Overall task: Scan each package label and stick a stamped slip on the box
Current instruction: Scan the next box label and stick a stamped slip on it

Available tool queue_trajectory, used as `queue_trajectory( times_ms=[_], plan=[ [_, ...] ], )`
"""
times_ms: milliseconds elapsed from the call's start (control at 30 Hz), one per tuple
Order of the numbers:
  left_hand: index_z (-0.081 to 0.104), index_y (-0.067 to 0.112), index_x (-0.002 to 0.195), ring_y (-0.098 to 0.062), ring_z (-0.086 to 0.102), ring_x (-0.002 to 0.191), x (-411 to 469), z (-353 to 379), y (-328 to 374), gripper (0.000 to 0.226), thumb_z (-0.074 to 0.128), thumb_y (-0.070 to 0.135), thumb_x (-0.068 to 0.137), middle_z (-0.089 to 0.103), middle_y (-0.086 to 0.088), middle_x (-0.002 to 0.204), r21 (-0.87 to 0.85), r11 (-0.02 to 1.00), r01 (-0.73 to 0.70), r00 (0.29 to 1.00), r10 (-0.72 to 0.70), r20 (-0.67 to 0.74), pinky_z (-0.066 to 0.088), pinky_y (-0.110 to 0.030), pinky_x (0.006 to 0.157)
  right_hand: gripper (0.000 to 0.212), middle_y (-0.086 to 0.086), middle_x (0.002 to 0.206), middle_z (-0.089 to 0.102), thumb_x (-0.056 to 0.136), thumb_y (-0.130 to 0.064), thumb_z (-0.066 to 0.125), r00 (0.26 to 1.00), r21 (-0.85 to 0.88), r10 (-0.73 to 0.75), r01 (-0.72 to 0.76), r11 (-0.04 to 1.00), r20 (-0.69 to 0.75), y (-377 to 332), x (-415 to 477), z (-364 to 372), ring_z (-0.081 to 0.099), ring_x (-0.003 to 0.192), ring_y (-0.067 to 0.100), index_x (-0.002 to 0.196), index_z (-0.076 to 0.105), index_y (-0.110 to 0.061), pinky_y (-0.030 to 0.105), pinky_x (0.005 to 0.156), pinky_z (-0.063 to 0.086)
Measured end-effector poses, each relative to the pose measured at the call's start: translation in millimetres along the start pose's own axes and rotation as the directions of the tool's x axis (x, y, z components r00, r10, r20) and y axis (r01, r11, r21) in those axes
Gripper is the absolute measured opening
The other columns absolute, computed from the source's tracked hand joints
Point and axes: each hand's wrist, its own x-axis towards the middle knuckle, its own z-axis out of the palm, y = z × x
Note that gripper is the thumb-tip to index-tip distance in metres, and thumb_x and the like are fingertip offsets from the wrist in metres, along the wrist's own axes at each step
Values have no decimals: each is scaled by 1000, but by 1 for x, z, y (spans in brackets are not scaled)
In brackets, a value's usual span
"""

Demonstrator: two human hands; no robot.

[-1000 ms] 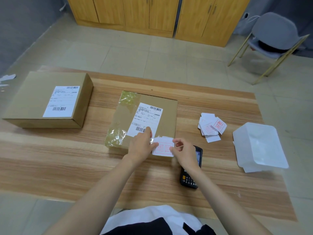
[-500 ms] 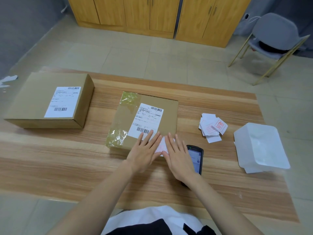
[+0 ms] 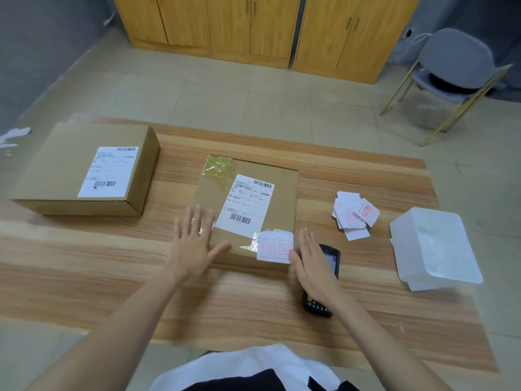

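The middle box (image 3: 282, 198) lies flat on the table, plain brown cardboard with shiny clear tape (image 3: 217, 169) wrinkled over its far-left corner and along the near edge. A white stamped slip (image 3: 275, 249) sits on its near-right corner, partly over the edge, held by a strip of the same tape.

The left hand (image 3: 194, 244) is spread flat, fingers straight, over the box's near-left corner, holding nothing. The right hand (image 3: 313, 266) is flat too, fingers together, just right of the slip and above a black handheld scanner (image 3: 331, 258). I cannot tell whether its thumb touches the slip.

The wooden table (image 3: 253, 311) has a streaked grain. To the right lie a loose pile of slips (image 3: 355, 217) and, further right, a white plastic tub (image 3: 434, 246). A second, taller box (image 3: 56, 170) stands at the far left. Beyond are pale floor tiles (image 3: 214, 91), yellow wooden cabinets (image 3: 253, 24) and a grey chair (image 3: 454, 66) on thin gold legs.

The slip bears two red characters in a red frame. Each box carries a white shipping label (image 3: 248, 204) with barcodes; its print is too small to read.
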Motion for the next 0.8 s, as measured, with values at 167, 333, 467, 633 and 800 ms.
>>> queue_trajectory(
  times_ms=[167,333,467,633,800],
  plan=[
    [20,7,144,-25,49,122,14,-28,-8,85,70,35,81,47,-9,138,-874,395,282,946,-264,186,42,-38,101,91,-11,143,37,86,-45,62,967,597,214,-255,761,140,-31,22,-8,40,125,6,150,2,-21,24,103,30],
    [47,12,118,-19,60,91,4,-35,-5,59,80,7,70,62,-13,113,-903,330,275,940,-289,181,50,-15,56,78,-6,119,58,66,-21,84,966,583,241,-252,773,97,-32,43,-5,56,107,13,129,38,-14,24,84,46],
    [44,14,130,-20,60,107,-9,-32,-8,78,86,20,64,61,-3,119,-896,343,282,931,-323,169,50,-33,92,80,-5,113,61,62,-15,86,984,594,174,-157,789,29,-33,45,-12,59,104,14,126,39,-20,33,92,48],
    [48,32,112,7,61,93,-29,-54,-21,65,87,25,60,61,22,98,-904,383,188,885,-465,-13,45,-8,74,76,-10,107,62,61,-11,86,1000,602,3,3,799,-9,-67,58,-31,61,104,15,122,41,-22,36,93,49],
    [41,21,131,9,54,92,-80,-76,-69,82,86,26,63,52,23,102,-943,296,152,743,-663,-89,41,-9,75,81,-5,117,61,63,-11,84,962,566,-274,220,794,10,-142,76,-22,59,107,15,130,38,-18,30,92,47]
  ],
)
